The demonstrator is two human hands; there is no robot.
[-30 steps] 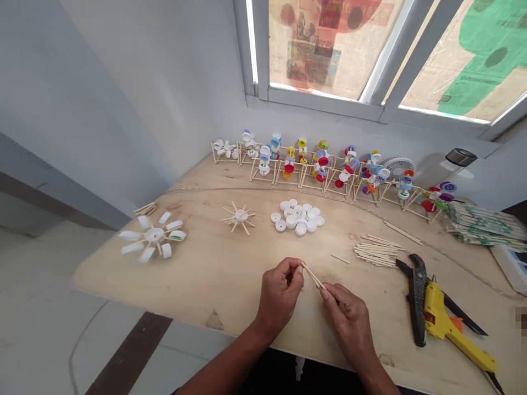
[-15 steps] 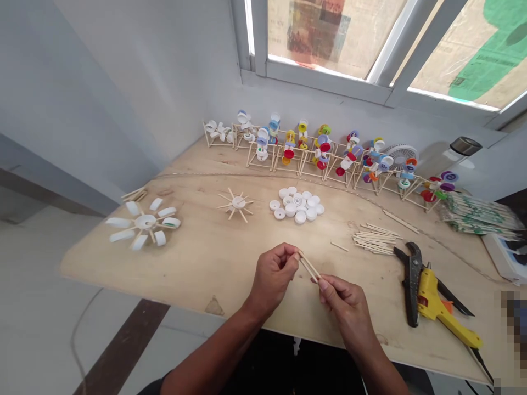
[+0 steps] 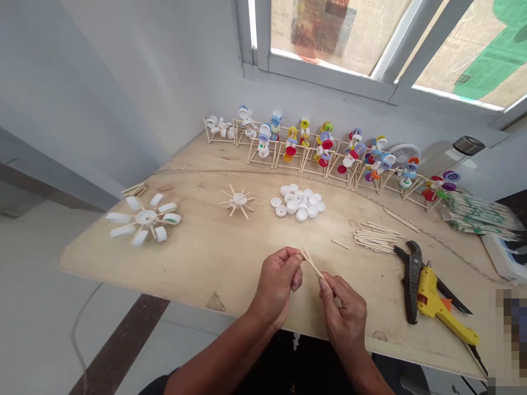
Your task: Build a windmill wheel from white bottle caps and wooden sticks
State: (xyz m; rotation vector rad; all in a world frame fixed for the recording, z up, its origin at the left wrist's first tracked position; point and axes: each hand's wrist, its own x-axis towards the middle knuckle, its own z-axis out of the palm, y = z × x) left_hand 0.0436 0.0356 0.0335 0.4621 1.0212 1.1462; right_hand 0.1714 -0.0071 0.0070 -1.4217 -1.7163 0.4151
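Two thin wooden sticks (image 3: 313, 263) are held between my hands above the front of the table. My left hand (image 3: 276, 285) pinches them at their upper-left end, and my right hand (image 3: 342, 308) pinches the lower-right end. The sticks meet at the right and lie slightly crossed at the left. Just beyond my hands is a cluster of white bottle caps (image 3: 302, 213). A pile of cut sticks (image 3: 375, 238) lies to the right, with one short stick (image 3: 340, 243) apart from it. Left of the caps sits a white cap with sticks radiating from it (image 3: 239, 199).
A wheel of white caps on sticks (image 3: 146, 218) lies at the left. Small stick frames with coloured cap wheels (image 3: 290, 149) line the wall. At right are a black cutter (image 3: 411, 282), a yellow glue gun (image 3: 428, 293), bagged sticks (image 3: 481, 216), a power strip (image 3: 504, 260) and a bottle (image 3: 465, 148).
The two sticks have gone from nearly parallel to slightly crossed at the left end. My hands have shifted a little, and the view has moved slightly.
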